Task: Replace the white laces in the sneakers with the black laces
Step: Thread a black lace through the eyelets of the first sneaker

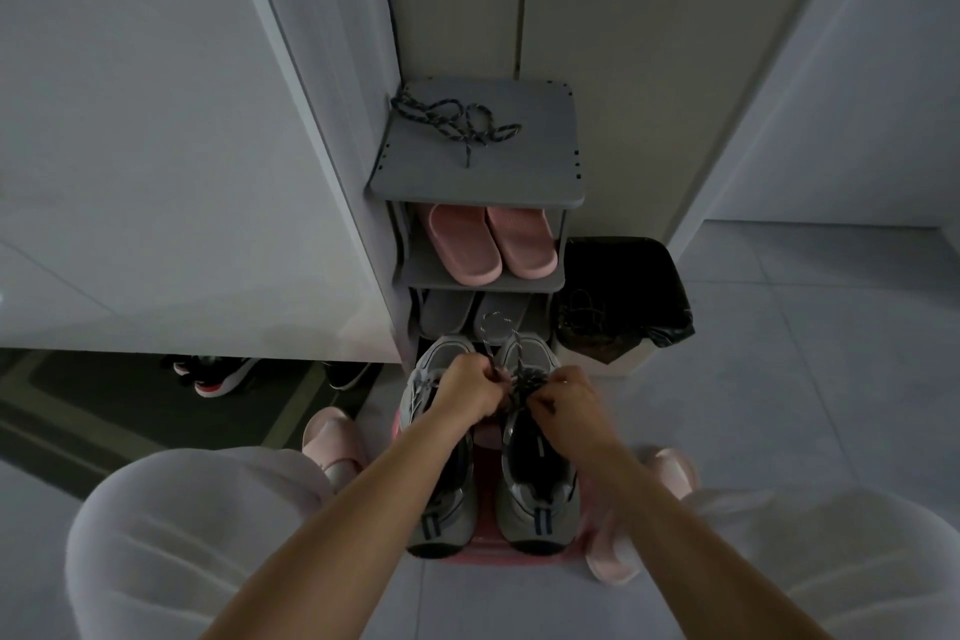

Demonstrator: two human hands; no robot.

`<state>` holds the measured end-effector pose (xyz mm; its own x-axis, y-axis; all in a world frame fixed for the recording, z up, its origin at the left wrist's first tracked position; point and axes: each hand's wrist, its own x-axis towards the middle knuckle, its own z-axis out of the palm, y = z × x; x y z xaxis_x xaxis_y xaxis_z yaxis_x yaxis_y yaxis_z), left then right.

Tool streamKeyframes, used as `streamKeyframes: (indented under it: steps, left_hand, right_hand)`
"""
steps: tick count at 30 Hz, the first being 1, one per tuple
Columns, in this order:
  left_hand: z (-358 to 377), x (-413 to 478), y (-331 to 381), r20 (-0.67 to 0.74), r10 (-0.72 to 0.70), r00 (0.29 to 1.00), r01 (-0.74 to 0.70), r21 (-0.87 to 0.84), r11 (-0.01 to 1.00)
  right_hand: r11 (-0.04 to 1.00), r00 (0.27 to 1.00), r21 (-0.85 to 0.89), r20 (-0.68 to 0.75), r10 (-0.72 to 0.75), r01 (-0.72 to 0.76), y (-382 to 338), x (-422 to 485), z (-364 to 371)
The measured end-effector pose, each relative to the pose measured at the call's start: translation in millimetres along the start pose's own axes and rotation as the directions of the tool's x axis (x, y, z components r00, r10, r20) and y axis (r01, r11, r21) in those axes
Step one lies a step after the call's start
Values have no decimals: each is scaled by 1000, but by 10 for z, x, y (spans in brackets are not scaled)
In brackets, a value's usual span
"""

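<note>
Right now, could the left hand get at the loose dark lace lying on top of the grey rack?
Probably yes. The loose lace lies bare on the rack top, nothing over it. But the left hand grips a sneaker lace and must let go first, then stretch forward.

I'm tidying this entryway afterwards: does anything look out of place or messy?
Only the dark speckled lace: it lies in a loose tangle on top of the grey plastic shoe rack, in no shoe. The pink slippers sit neatly paired.
</note>
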<state>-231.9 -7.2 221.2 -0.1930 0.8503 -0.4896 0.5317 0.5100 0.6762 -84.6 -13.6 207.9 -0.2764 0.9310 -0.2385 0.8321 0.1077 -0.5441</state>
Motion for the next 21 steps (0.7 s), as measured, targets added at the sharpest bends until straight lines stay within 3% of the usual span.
streamKeyframes:
  steps: [7,13,21]
  left_hand:
    - [30,-60,49,2,48,999,-48,169,984]
    - [-39,-153,27,24,40,999,-42,86,995]
    - [26,-348,-82,87,191,978,-206,228,952]
  right_hand:
    - [997,997,54,48,55,-57,-21,96,44]
    - [996,993,-5,75,94,-94,-26,149,58]
    - [997,993,-48,100,57,-52,-24,158,134]
